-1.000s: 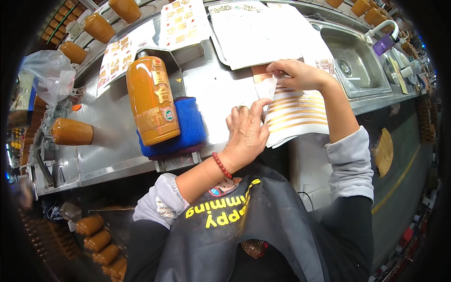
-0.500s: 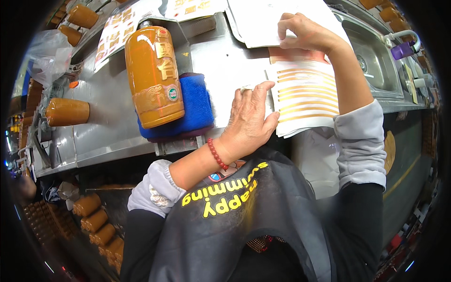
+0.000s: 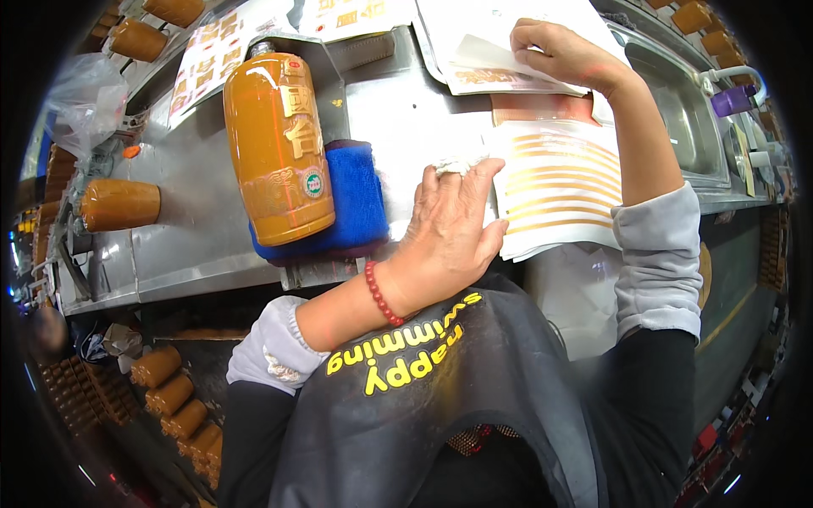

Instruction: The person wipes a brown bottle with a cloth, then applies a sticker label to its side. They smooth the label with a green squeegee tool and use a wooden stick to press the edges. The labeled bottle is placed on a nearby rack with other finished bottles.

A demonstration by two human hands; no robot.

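Note:
My right hand [image 3: 563, 57] is closed in a pinch on the edge of a thin white sheet [image 3: 484, 56]. This sheet is curled back, and a strip of orange-gold printing shows beneath it. My left hand [image 3: 450, 222] rests on the steel table, its fingers bent over a crumpled white cloth [image 3: 460, 163]. Between the hands and my body lies a stack of white sheets with gold stripes [image 3: 559, 190]. To the left, a large amber bottle [image 3: 278, 148] with raised gold characters and a small green round mark leans back on a folded blue towel [image 3: 357, 188].
Printed decal sheets [image 3: 206, 63] lie at the back left of the steel table [image 3: 182, 245]. A smaller amber bottle [image 3: 121, 204] lies at the left. On the right are a sink [image 3: 677, 110] and a purple object [image 3: 733, 101] on a tap. Several amber bottles [image 3: 174, 394] are stacked below left.
My right hand has lifted and curled back the thin sheet, uncovering printing under it. More of the white cloth shows at my left fingertips. The whole view has shifted slightly.

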